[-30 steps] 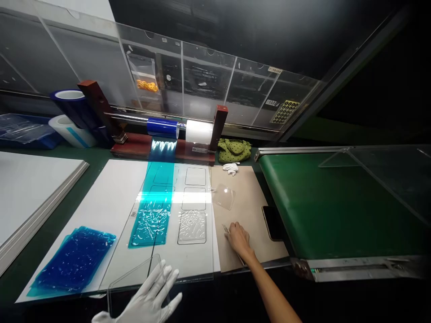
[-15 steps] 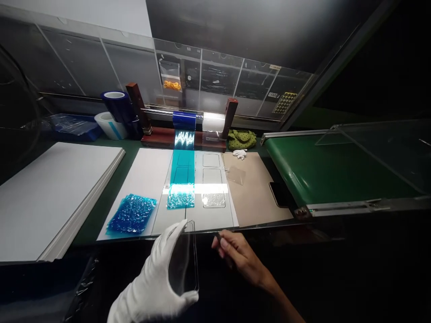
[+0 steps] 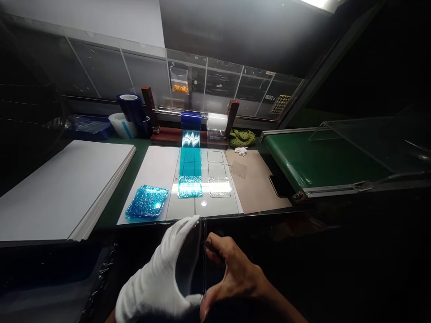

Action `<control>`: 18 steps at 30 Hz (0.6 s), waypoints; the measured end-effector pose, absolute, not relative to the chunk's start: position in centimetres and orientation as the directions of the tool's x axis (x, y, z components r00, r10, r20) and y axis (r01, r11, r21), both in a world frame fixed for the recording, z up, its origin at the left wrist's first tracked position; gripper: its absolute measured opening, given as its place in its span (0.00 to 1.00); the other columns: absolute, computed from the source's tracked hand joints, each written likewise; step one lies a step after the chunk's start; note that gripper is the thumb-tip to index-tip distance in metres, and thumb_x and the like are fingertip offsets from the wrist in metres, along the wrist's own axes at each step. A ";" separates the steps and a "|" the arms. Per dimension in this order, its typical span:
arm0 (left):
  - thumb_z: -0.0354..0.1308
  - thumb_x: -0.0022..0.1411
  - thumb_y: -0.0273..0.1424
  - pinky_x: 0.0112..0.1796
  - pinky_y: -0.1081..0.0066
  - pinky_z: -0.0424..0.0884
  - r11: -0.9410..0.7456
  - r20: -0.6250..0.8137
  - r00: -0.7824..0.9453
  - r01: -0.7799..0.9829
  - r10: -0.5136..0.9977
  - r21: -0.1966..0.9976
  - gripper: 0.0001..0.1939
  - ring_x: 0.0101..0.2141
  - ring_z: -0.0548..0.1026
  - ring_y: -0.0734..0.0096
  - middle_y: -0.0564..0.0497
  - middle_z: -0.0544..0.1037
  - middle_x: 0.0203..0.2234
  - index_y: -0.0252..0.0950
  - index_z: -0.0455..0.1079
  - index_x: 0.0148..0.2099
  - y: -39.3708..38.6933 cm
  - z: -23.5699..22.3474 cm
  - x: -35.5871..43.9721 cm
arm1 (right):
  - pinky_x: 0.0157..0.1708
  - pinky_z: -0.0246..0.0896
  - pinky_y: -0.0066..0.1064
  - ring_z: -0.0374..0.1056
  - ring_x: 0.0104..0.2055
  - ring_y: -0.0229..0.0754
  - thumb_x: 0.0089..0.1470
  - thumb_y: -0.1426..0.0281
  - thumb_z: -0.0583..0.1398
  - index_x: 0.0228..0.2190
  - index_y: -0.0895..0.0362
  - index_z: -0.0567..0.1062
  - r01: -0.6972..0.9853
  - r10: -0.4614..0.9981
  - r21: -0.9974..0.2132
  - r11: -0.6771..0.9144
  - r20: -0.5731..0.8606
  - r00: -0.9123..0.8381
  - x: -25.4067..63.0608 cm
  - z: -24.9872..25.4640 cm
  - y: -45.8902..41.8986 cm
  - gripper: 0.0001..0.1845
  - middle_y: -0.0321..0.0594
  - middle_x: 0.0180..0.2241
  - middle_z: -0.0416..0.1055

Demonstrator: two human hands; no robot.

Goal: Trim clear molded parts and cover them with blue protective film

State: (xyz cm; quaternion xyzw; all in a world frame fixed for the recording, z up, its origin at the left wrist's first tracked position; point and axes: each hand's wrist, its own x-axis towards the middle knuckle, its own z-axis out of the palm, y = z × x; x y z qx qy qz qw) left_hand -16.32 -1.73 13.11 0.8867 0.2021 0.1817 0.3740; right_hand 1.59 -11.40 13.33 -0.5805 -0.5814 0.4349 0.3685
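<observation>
Holding the clear panel [image 3: 192, 260] on edge is the left hand [image 3: 161, 273], gloved in white; its fingers grip the far end and its thumb the near end. The panel is upright, just off the near edge of the counter [image 3: 127, 177]. At its right is the bare right hand [image 3: 235, 269], curled around a slim dark tool [image 3: 213, 249]. The right thumb is at the near end of the panel; whether it makes contact cannot be determined.

On the counter, a stack of white sheets [image 3: 70, 188] occupies the left side. Right of it, a pile of blue film pieces [image 3: 147, 202] rests on white paper [image 3: 163, 168]. Centrally, a teal film strip [image 3: 191, 162] extends over a glass sheet [image 3: 215, 207] with outlined rectangles. To the right, a brown sheet [image 3: 257, 193] carries a small clear piece [image 3: 239, 169]; a phone [image 3: 276, 185] lies at its right edge. A green conveyor belt [image 3: 313, 157] stands at far right.

Beyond, a dark red stand [image 3: 232, 117] supports a blue roll [image 3: 191, 119] on the left and a white roll [image 3: 217, 121] on the right. A green pouch [image 3: 242, 138] lies beside the right post.
</observation>
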 end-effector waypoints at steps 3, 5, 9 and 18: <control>0.67 0.40 0.48 0.56 0.48 0.60 -0.644 0.188 0.859 0.195 0.476 0.740 0.59 0.60 0.53 0.42 0.40 0.50 0.62 0.41 0.35 0.66 -1.7 13.3 -16.6 | 0.32 0.66 0.26 0.58 0.32 0.37 0.17 0.48 0.71 0.37 0.56 0.69 0.372 0.993 -0.927 -0.050 -0.085 -0.080 1.3 13.7 -11.2 0.43 0.30 0.27 0.56; 0.67 0.40 0.47 0.57 0.50 0.59 -0.642 0.185 0.862 0.192 0.471 0.742 0.59 0.60 0.53 0.43 0.40 0.50 0.62 0.41 0.36 0.66 -1.6 13.5 -16.6 | 0.31 0.66 0.26 0.58 0.31 0.37 0.17 0.48 0.71 0.36 0.57 0.70 0.381 0.992 -0.923 -0.052 -0.093 -0.090 1.3 14.1 -11.0 0.43 0.30 0.26 0.56; 0.67 0.40 0.48 0.56 0.50 0.60 -0.639 0.180 0.872 0.180 0.456 0.748 0.60 0.59 0.54 0.41 0.40 0.49 0.62 0.41 0.36 0.67 -1.2 14.0 -16.3 | 0.27 0.63 0.24 0.57 0.30 0.36 0.19 0.48 0.71 0.35 0.58 0.71 0.376 0.992 -0.925 -0.053 -0.093 -0.088 1.3 14.5 -10.8 0.41 0.31 0.25 0.57; 0.66 0.40 0.49 0.54 0.51 0.63 -0.652 0.172 0.887 0.171 0.427 0.739 0.60 0.57 0.58 0.40 0.40 0.53 0.60 0.41 0.37 0.68 0.2 14.7 -15.3 | 0.23 0.56 0.23 0.54 0.27 0.34 0.30 0.47 0.68 0.33 0.57 0.72 0.347 0.994 -0.935 -0.072 -0.098 -0.058 1.5 14.4 -10.9 0.33 0.31 0.23 0.55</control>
